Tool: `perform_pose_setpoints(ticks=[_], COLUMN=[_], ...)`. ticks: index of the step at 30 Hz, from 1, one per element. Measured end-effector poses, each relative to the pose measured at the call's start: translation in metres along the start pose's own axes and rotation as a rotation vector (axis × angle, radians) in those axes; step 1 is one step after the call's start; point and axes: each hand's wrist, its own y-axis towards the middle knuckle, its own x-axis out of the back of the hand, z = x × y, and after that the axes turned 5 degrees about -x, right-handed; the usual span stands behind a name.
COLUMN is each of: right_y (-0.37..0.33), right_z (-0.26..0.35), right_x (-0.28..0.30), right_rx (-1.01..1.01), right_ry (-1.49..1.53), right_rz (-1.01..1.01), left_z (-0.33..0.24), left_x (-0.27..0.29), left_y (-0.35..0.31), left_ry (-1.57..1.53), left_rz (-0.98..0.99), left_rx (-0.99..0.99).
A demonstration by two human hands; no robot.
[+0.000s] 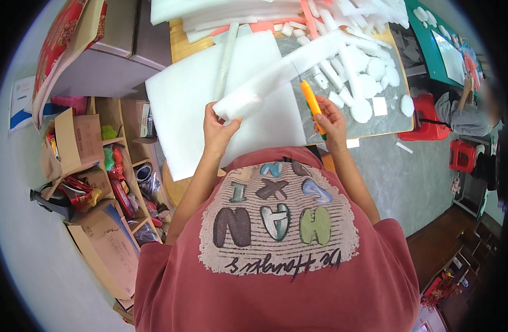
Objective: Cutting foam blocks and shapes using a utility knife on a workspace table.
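Note:
My left hand (222, 131) grips the near end of a long white foam strip (284, 69), thumb on one side and fingers on the other. The strip slants away to the far right above the table. In my right hand (332, 126) is an orange-yellow utility knife (310, 101), its thin blade out and pointing at the strip's edge. Whether the blade touches the foam I cannot tell. A large white foam sheet (179, 94) lies beneath, overhanging the table's near left edge. On it rests a long pale flat bar (227, 58).
Cut foam pieces (367, 83) cover the table's right side, and foam sheets (209, 12) are stacked at the far end. Shelves (121, 119) and cardboard boxes (101, 243) stand on the left. Beyond a red stool (423, 122), another person (470, 113) sits at a green table (428, 33).

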Motion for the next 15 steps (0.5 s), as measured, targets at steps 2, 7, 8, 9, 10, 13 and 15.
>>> perform_pose_setpoints(ticks=[2, 7, 8, 9, 10, 13, 15], right_y=[-0.002, -0.007, -0.007, -0.006, -0.005, -0.005, -0.007], right_z=[0.002, -0.006, -0.012, -0.02, -0.029, -0.042, -0.046], right_x=[-0.007, -0.011, -0.01, -0.008, -0.004, 0.001, 0.002], right_rx=[-0.017, 0.013, 0.065, 0.118, 0.122, 0.092, 0.063], right_ry=[-0.049, -0.13, -0.18, -0.228, -0.201, -0.228, -0.262], right_rz=[0.067, 0.054, -0.028, -0.11, -0.14, -0.226, -0.217], left_z=[-0.009, -0.003, -0.002, -0.002, -0.002, 0.002, 0.015], left_x=[-0.001, 0.008, 0.012, 0.013, 0.014, 0.016, 0.017], left_y=[-0.003, -0.006, -0.006, -0.007, -0.01, -0.022, -0.027], left_ry=[0.001, 0.001, -0.14, -0.281, -0.288, -0.407, -0.414], left_rz=[-0.018, -0.028, -0.023, -0.016, -0.019, -0.028, 0.035], left_rx=[-0.017, -0.064, 0.077, 0.218, 0.21, 0.375, 0.444])
